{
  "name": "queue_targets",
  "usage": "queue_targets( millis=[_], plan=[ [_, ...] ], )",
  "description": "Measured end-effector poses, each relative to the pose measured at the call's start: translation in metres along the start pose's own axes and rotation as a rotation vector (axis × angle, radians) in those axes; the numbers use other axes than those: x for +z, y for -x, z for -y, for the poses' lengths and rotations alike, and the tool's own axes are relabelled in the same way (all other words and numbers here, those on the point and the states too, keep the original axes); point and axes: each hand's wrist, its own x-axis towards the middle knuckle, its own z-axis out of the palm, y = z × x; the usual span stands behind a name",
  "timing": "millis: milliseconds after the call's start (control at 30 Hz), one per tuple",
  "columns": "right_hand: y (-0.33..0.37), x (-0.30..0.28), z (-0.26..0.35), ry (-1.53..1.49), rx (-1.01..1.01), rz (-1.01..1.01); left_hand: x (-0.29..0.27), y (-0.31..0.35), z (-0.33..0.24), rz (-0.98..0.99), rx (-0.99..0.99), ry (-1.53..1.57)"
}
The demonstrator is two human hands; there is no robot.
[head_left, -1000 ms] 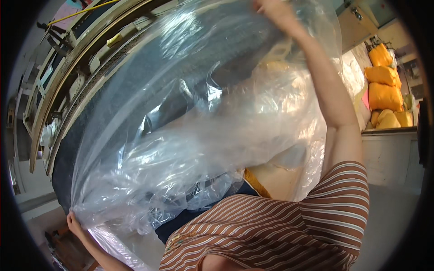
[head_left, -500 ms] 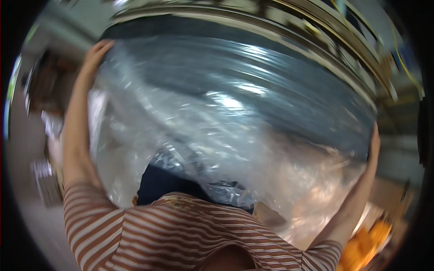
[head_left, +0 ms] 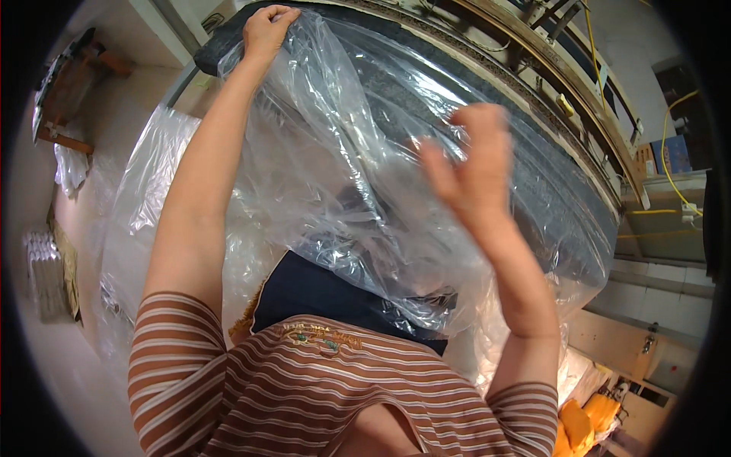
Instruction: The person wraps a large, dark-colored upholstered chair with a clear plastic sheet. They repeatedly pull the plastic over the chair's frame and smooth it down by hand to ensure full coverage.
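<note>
A large clear plastic sheet (head_left: 335, 137) lies in folds over a long dark grey padded surface (head_left: 415, 80) and drapes down in front of me. My left hand (head_left: 266, 34) is closed in a pinch on the sheet at the far left edge of that surface, pulling up a bunched fold. Above the middle of the sheet, my right hand (head_left: 478, 164) is raised and blurred by motion. Its thumb and fingers are spread, with nothing in them. Loose plastic also hangs around my dark apron (head_left: 327, 297).
Beyond the grey surface runs a wooden rail (head_left: 563, 80) with metal parts. A yellow cord (head_left: 664, 137) hangs at the far right. Orange cloth (head_left: 590, 419) sits at lower right. Stacked packs (head_left: 47, 274) and a brown wooden bench (head_left: 65, 107) stand at left.
My left hand has moved right and farther away, gathering the sheet into a fold. My right hand has left the sheet's right edge and moved inward above it.
</note>
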Motion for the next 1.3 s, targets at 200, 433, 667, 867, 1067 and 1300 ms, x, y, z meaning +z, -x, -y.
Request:
queue_targets(
  millis=[200, 433, 667, 867, 1067, 1300],
  plan=[
    [-0.003, 0.059, -0.003, -0.128, 0.133, 0.313, 0.002, -0.014, 0.014, -0.006, 0.021, 0.048],
    [-0.006, -0.039, -0.044, -0.972, 0.992, 0.514, 0.014, -0.017, 0.013, 0.080, 0.055, 0.215],
    [0.058, -0.171, 0.018, -1.784, 0.235, 0.690, 0.003, -0.032, 0.042, 0.142, 0.049, 0.107],
    [0.135, -0.290, -0.021, -1.883, -0.082, -0.645, 0.017, -0.054, 0.064, 0.203, 0.061, 0.067],
    [0.275, -0.285, -0.160, -0.796, 0.980, -0.987, -0.028, -0.044, 0.068, 0.175, 0.061, -0.071],
    [0.271, -0.268, -0.172, 0.918, 1.047, 0.103, -0.073, -0.011, 0.065, 0.300, 0.117, -0.233]
  ],
)
